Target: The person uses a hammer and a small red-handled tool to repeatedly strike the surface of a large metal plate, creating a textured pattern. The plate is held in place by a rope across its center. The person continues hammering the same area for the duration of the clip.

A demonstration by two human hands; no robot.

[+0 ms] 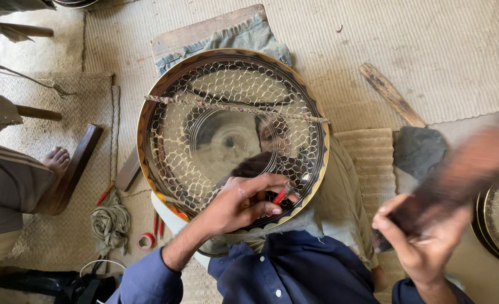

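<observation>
Red-handled tool (pixel 280 195) pinched in left hand (pixel 239 204) against engraved metal tray (pixel 165 101); blurred wooden mallet (pixel 463 169) gripped by right hand (pixel 424 242).

The round polished metal tray (pixel 204 135) gleams silver, engraved with a net of fish-scale curves, and its rim is black edged with a scalloped yellow-orange band. A short tool with a red handle (pixel 280 195) lies against it. The woven floor mat (pixel 430 50) is pale beige with fine ribbing. The shirt sleeve (pixel 148 281) is dark blue with small white buttons. A blurred wooden mallet (pixel 463 169) shows reddish brown.
</observation>
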